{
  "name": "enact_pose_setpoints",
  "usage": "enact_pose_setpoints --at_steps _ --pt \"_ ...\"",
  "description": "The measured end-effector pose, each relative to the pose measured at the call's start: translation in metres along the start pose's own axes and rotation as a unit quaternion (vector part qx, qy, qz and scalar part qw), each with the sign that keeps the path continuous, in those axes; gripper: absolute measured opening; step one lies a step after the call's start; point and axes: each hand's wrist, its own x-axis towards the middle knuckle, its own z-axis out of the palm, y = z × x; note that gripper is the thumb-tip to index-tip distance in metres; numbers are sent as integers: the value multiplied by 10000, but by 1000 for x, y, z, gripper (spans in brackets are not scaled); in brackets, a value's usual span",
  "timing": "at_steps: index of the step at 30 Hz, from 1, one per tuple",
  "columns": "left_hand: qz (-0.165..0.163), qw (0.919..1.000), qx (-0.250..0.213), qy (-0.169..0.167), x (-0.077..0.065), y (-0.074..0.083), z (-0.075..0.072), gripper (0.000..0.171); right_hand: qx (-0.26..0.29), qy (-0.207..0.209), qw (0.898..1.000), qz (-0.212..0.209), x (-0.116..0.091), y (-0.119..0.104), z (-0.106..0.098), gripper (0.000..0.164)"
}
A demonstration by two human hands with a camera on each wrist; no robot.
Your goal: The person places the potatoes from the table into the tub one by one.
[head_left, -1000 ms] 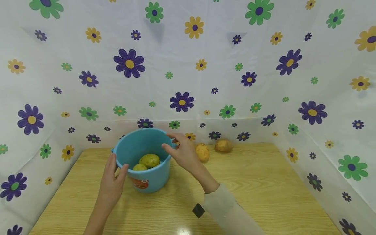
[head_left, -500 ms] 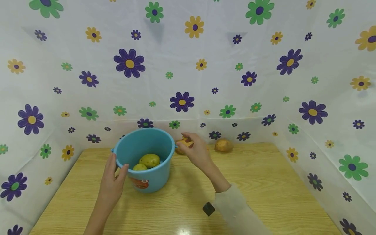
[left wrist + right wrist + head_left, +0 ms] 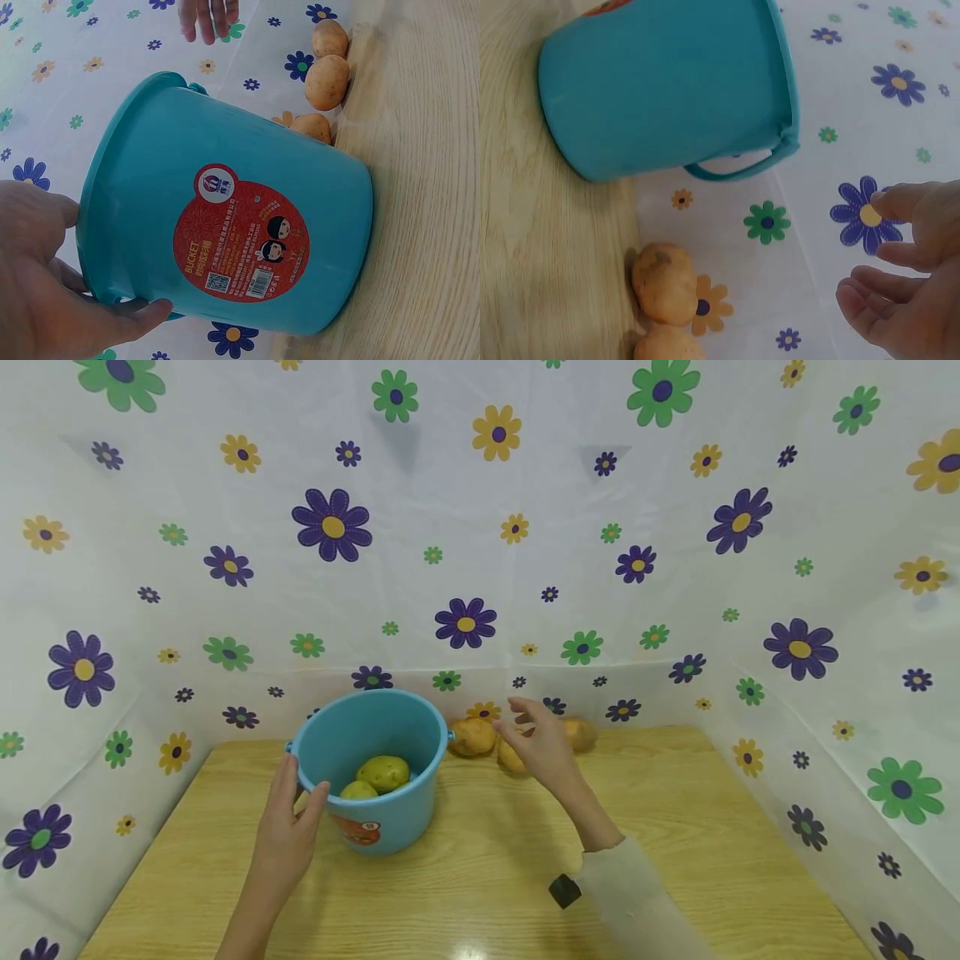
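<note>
A blue bucket with a red label stands upright at the left part of the table, two potatoes inside it. My left hand holds its near left rim, thumb at the front edge and fingers against the outer side. My right hand is in the air right of the bucket, fingers loosely bent with nothing between them. Beneath and behind it lie three more potatoes on the table: one beside the bucket, one partly hidden by the hand, and another farther right.
The wooden table ends at a white flowered sheet behind and on both sides. The bucket's handle hangs down on its far side. A small black block shows at the right sleeve.
My right hand has left the bucket's right rim and moved rightward to above the potatoes. The left hand and bucket have stayed in place.
</note>
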Motion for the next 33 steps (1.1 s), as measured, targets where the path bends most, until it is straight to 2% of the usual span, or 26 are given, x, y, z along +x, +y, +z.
enact_pose_setpoints --at_steps 17,33 --pt "-100 9999 -48 -53 0 1 1 80 -401 298 9985 237 -4 41 -21 44" --pt "-79 10000 17 -11 -1 0 0 79 -487 127 9960 732 -7 60 -17 46"
